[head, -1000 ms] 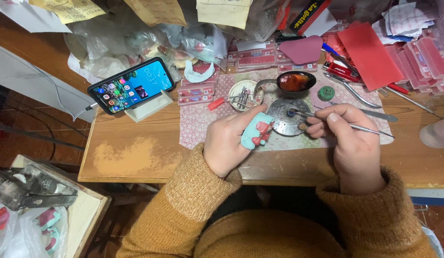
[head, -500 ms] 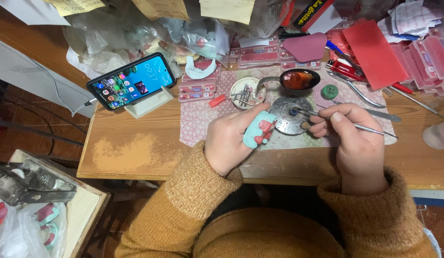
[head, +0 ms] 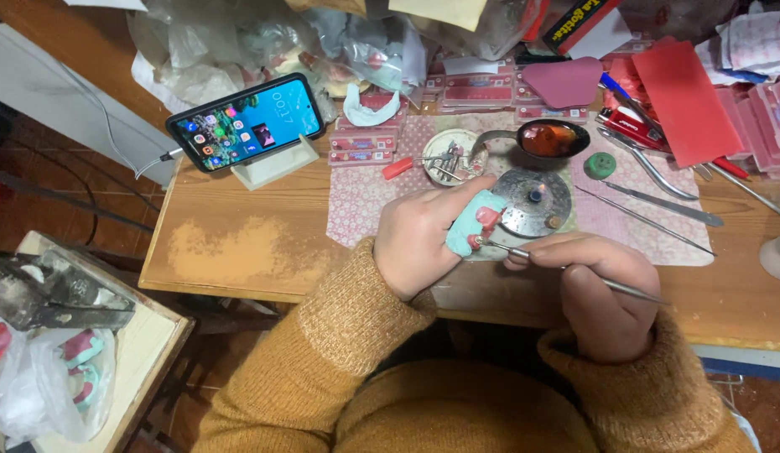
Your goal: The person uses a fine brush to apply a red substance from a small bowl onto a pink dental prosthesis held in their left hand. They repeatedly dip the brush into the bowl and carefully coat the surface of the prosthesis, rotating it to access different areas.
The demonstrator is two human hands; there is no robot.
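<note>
Left hand grips the teal-and-pink dental model beside the round metal dish; right hand pinches a thin metal tool, tip touching the model.

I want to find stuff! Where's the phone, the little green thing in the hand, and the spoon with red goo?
phone (head: 246, 122), head view, middle of its lit screen.
teal dental model (head: 475, 221), head view, its front face.
spoon (head: 551, 139), head view, bowl holding red wax.

Bare wood was left free at the left of the bench. Behind, passage was blocked by a propped phone, plastic bags, red boxes and metal tools.
</note>
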